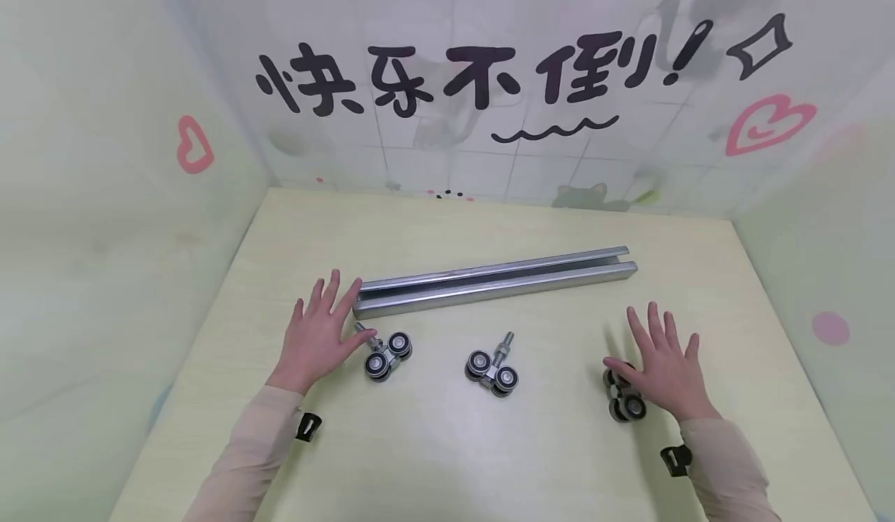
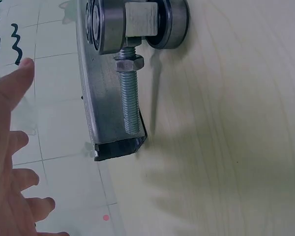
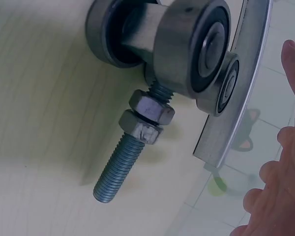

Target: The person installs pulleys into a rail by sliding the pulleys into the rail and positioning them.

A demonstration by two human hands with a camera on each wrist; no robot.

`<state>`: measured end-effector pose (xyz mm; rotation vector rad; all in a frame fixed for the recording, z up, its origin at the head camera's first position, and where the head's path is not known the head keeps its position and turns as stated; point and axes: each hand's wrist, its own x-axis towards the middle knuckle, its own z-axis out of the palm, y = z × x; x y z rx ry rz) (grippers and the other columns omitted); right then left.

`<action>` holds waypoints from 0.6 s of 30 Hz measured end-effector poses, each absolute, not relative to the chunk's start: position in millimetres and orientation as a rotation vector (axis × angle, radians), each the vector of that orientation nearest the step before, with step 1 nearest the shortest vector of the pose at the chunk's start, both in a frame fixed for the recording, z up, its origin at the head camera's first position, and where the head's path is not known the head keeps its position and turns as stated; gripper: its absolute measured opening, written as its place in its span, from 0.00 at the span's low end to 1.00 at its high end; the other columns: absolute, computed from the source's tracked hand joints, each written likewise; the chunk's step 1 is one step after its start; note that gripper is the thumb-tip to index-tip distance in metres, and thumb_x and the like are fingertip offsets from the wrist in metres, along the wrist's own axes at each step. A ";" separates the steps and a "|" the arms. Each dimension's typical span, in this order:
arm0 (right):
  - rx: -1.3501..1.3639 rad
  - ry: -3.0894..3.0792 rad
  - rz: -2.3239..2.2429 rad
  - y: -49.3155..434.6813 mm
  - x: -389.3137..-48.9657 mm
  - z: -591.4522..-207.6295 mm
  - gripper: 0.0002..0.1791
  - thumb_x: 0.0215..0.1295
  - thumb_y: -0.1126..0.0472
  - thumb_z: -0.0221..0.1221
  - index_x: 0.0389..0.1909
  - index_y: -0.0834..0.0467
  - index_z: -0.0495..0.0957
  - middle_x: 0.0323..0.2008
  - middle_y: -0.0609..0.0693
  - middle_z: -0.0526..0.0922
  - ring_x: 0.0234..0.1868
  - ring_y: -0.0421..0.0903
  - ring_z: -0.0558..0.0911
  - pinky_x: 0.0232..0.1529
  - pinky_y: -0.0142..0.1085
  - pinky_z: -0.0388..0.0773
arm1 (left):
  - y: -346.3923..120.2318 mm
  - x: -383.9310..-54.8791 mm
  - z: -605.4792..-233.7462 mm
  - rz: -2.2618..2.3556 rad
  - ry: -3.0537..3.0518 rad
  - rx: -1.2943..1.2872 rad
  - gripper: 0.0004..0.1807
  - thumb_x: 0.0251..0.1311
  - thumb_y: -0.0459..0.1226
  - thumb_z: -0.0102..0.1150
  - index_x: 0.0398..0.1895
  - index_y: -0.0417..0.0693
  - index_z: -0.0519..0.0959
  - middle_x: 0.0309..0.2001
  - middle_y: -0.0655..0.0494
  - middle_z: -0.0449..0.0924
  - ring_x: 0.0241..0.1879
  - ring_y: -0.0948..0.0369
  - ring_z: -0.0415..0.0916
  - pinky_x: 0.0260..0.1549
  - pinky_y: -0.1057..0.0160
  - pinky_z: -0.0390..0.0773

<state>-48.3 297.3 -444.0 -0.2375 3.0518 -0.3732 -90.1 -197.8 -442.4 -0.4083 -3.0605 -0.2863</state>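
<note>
Pale, diffuse light washes a tabletop (image 1: 433,444) and the walls (image 1: 91,219) around it, leaving soft-edged shadows.
From where I stand, the glow seems to come from above: a blurred patch of shade lies beside the right hand (image 1: 667,367), and thin highlights run along the metal channel (image 1: 489,287). The head view is bright and slightly washed out; both wrist views are dimmer and cooler, with finger-shaped shadows smudged across the tabletop in the left one and the channel's edge bowing in the right.

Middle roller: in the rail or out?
Out: in the head view, the middle roller lies on the table, a visible gap between it and the rail.
</note>
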 end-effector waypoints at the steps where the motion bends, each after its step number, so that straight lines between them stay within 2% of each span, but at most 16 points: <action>1: -0.239 3.049 -0.372 297.1 -50.3 -443.3 0.49 0.57 0.35 0.51 0.71 0.53 0.40 0.69 0.66 0.38 0.68 0.65 0.38 0.55 0.72 0.34 | -198.7 -90.2 -442.0 -0.291 -3.054 -0.407 0.44 0.53 0.62 0.49 0.70 0.53 0.51 0.69 0.38 0.44 0.66 0.39 0.46 0.56 0.34 0.56; 8: -0.258 3.026 -0.384 299.1 -59.9 -442.2 0.49 0.58 0.36 0.51 0.71 0.53 0.38 0.69 0.67 0.37 0.67 0.66 0.42 0.55 0.71 0.36 | -201.9 -87.8 -441.9 -0.323 -3.028 -0.390 0.43 0.53 0.58 0.54 0.68 0.49 0.54 0.68 0.37 0.49 0.63 0.39 0.54 0.45 0.39 0.71; 13: -0.281 3.040 -0.374 302.2 -73.5 -439.6 0.48 0.58 0.36 0.51 0.71 0.54 0.40 0.68 0.69 0.41 0.66 0.67 0.47 0.55 0.71 0.39 | -202.2 -86.9 -444.2 -0.385 -3.026 -0.348 0.40 0.54 0.55 0.55 0.66 0.45 0.57 0.64 0.36 0.57 0.60 0.39 0.58 0.41 0.40 0.73; 18: -0.299 3.005 -0.412 305.8 -91.2 -436.2 0.49 0.58 0.38 0.52 0.70 0.58 0.41 0.67 0.69 0.44 0.65 0.67 0.51 0.56 0.70 0.43 | -202.0 -84.9 -449.1 -0.566 -3.022 -0.252 0.39 0.55 0.51 0.57 0.63 0.37 0.59 0.58 0.34 0.62 0.56 0.39 0.61 0.44 0.41 0.71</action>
